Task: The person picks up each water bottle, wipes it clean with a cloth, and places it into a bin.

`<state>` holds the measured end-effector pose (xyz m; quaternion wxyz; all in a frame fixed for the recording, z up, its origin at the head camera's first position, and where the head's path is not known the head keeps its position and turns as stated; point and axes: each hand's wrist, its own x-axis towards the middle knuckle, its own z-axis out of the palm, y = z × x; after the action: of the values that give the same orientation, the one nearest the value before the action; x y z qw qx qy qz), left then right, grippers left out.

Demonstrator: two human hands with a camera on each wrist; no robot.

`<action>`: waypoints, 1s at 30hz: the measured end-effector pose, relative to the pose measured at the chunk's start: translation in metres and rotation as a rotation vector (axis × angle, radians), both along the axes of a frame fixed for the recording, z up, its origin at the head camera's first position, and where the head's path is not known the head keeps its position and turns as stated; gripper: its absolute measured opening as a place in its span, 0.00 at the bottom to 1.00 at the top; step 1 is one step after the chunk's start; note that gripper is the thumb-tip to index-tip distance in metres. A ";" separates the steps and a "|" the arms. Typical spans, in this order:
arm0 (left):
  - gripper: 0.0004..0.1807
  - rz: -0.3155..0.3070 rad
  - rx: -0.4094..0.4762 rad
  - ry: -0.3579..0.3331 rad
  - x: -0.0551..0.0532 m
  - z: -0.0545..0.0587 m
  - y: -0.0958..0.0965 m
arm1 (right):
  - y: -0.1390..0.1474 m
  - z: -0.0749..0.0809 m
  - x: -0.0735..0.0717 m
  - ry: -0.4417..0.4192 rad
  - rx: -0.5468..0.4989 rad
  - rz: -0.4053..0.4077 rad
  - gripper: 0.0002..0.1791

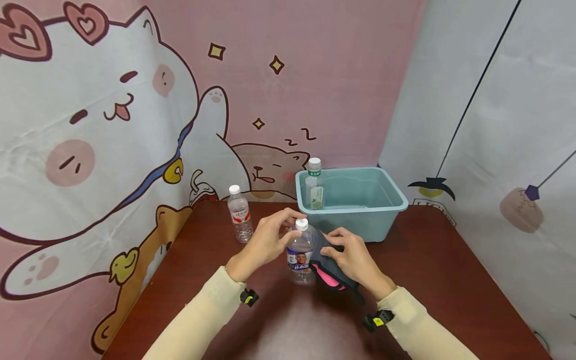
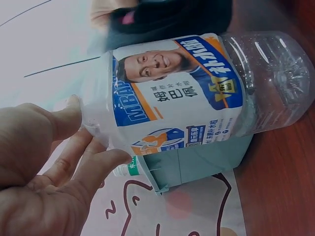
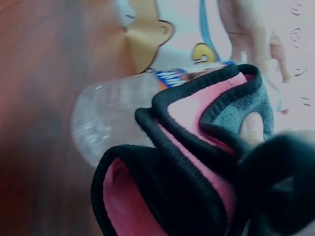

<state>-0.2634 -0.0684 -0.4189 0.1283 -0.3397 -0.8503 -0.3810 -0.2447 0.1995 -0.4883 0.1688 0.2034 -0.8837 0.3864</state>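
Observation:
Near the table's middle stands a clear plastic bottle (image 1: 300, 254) with a white cap and a blue, white and orange label. My left hand (image 1: 266, 242) grips it around the neck, just below the cap; the left wrist view shows thumb and fingers on the bottle's clear shoulder. A dark grey cloth with black edging and pink lining (image 3: 209, 101) is bunched in my right hand (image 1: 357, 257), pinched between thumb and fingers. That cloth lies against the bottle's right side and hides part of it in the right wrist view.
A light blue-green bin (image 1: 355, 225) stands behind my hands, toward the right. Inside it, at the left end, a green-labelled bottle (image 1: 316, 192) stands upright. Another clear bottle with a red and white label (image 1: 240, 217) stands on the brown table (image 1: 432, 280), left of my left hand.

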 end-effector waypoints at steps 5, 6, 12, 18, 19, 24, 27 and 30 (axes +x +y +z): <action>0.24 -0.003 -0.007 0.000 -0.001 -0.004 -0.002 | 0.000 -0.023 -0.001 -0.081 0.084 0.021 0.24; 0.24 -0.003 -0.006 0.008 -0.001 -0.005 -0.002 | 0.000 -0.027 -0.002 -0.094 0.100 0.029 0.24; 0.23 0.006 -0.008 0.026 -0.003 -0.004 -0.002 | 0.001 -0.040 -0.006 -0.133 0.235 0.086 0.21; 0.24 0.000 -0.017 0.026 -0.002 -0.005 0.000 | 0.000 -0.046 -0.006 -0.132 0.330 0.126 0.19; 0.23 0.001 -0.018 0.031 -0.002 -0.005 0.000 | -0.001 -0.046 -0.006 -0.130 0.330 0.125 0.19; 0.23 0.000 0.003 0.042 -0.002 -0.004 -0.001 | -0.004 -0.045 -0.008 -0.115 0.312 0.121 0.19; 0.23 -0.001 0.007 0.032 -0.002 -0.003 -0.001 | -0.003 -0.045 -0.010 -0.112 0.290 0.129 0.18; 0.23 -0.001 0.003 0.019 -0.001 -0.003 -0.002 | 0.000 -0.048 -0.012 -0.111 0.260 0.140 0.17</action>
<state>-0.2648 -0.0705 -0.4215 0.1367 -0.3435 -0.8484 -0.3789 -0.2568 0.1995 -0.5359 0.0645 0.2630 -0.9178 0.2903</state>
